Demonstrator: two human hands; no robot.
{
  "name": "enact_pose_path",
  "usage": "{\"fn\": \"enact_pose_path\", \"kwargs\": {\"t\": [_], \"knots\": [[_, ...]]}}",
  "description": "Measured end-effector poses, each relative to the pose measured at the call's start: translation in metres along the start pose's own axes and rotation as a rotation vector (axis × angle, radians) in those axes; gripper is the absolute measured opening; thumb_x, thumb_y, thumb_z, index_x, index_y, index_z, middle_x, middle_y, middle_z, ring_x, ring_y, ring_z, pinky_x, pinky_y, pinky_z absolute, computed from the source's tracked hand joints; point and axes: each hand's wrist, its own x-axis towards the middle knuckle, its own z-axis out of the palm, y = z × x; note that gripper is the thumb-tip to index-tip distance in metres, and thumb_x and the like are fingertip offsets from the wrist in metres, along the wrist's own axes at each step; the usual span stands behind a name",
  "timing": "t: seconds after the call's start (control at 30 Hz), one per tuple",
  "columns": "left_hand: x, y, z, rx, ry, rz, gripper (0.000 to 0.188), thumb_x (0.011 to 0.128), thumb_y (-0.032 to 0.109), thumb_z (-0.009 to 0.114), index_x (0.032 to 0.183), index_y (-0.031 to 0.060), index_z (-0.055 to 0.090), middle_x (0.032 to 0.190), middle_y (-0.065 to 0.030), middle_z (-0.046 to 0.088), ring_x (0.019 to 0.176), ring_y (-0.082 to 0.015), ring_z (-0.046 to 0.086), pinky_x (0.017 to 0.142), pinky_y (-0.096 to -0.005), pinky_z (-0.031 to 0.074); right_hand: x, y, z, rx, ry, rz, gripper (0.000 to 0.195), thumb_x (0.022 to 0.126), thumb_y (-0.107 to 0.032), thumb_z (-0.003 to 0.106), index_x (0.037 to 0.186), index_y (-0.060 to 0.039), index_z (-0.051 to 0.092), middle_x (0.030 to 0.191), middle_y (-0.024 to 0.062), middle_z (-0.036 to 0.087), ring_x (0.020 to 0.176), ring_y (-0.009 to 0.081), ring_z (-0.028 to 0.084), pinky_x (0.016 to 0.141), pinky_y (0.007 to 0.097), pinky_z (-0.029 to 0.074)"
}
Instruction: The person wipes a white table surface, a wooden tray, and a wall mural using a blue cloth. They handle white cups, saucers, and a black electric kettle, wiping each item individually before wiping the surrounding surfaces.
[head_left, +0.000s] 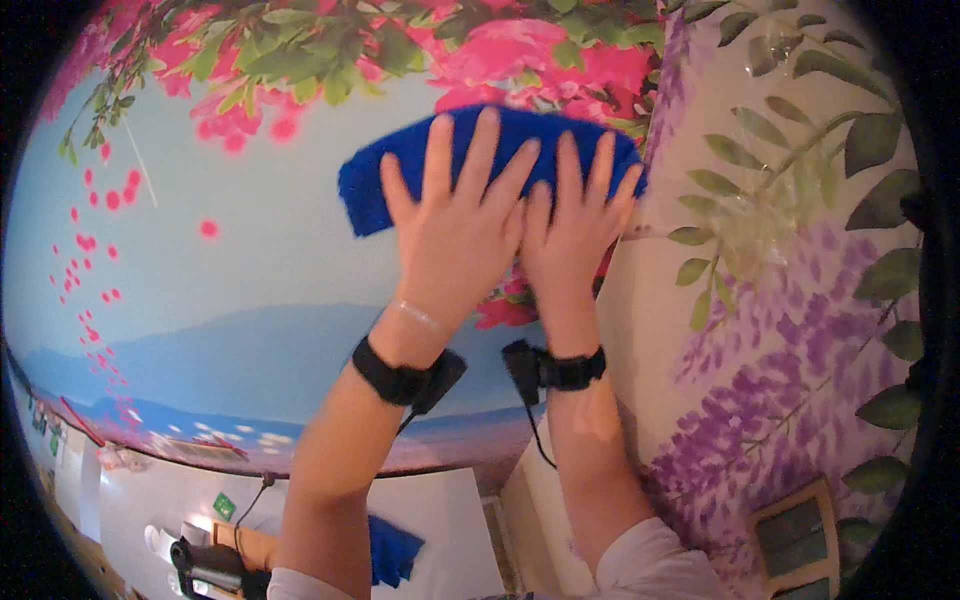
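Observation:
A dark blue cloth (360, 191) is spread against a wall mural (247, 247) with pink flowers, pale sky and blue hills. My left hand (461, 214) lies on it palm down with fingers spread, and my right hand (574, 217) presses on its right part the same way. The two hands are side by side, close together at the thumbs. Neither hand is closed around the cloth. Each wrist wears a black strap with a small black device and a cable.
Purple flowers and green leaves decorate the adjoining wall (787, 300) at right. Below, a white surface (450, 525) bears a second blue cloth (394, 551) and a black object (206, 566) with a cable. A wooden-framed item (791, 532) is at the lower right.

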Motion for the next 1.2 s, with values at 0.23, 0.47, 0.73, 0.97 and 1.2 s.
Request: {"fn": "enact_pose_path", "kwargs": {"t": [0.23,0.47,0.73,0.97,1.2], "knots": [[-0.066,0.016,0.013,0.003,-0.112,0.009,0.042,0.083,0.037,0.058,0.126,0.0350,0.058,0.143,-0.0032,0.044,0.131,-0.0325,0.037,0.098,-0.0696,0.019,-0.077,0.015,-0.003,0.021,-0.100,0.071,0.046,0.088,-0.029,0.051,0.131,-0.0112,0.055,0.150,0.0222,0.030,0.135,0.0539,0.020,0.106,0.0668,0.017],[-0.260,0.040,0.017,0.066,-0.427,0.068,0.037,0.081,0.038,0.061,0.118,0.0391,0.061,0.116,0.0047,0.053,0.107,-0.0258,0.046,0.084,-0.0659,0.032,-0.303,0.033,-0.010,-0.018,-0.474,0.141,0.040,0.085,-0.032,0.058,0.110,-0.0009,0.059,0.137,0.0387,0.032,0.125,0.0668,0.019,0.100,0.0747,0.018],[-0.319,0.005,0.004,0.051,-0.464,0.009,0.039,0.078,0.041,0.065,0.117,0.0418,0.061,0.115,0.0020,0.050,0.104,-0.0296,0.045,0.084,-0.0647,0.032,-0.337,0.020,-0.018,-0.001,-0.684,-0.008,0.036,0.080,-0.045,0.065,0.104,-0.0191,0.065,0.130,0.0250,0.041,0.120,0.0660,0.025,0.086,0.0818,0.023],[-0.138,-0.075,-0.019,0.121,-0.084,-0.058,0.045,0.082,0.045,0.055,0.117,0.0175,0.063,0.147,-0.0158,0.039,0.136,-0.0454,0.028,0.109,-0.0650,0.004,-0.128,-0.061,0.013,0.050,-0.198,-0.240,0.039,0.082,-0.045,0.059,0.120,-0.0349,0.062,0.145,0.0111,0.040,0.129,0.0552,0.026,0.098,0.0713,0.021],[-0.092,-0.129,-0.050,0.154,-0.045,-0.158,0.055,0.081,0.042,0.059,0.134,0.0299,0.054,0.149,-0.0093,0.038,0.137,-0.0389,0.030,0.104,-0.0671,0.013,-0.061,-0.127,0.019,0.048,-0.139,-0.215,0.044,0.082,-0.047,0.061,0.125,-0.0410,0.057,0.147,0.0124,0.037,0.128,0.0553,0.028,0.094,0.0709,0.028]]}}
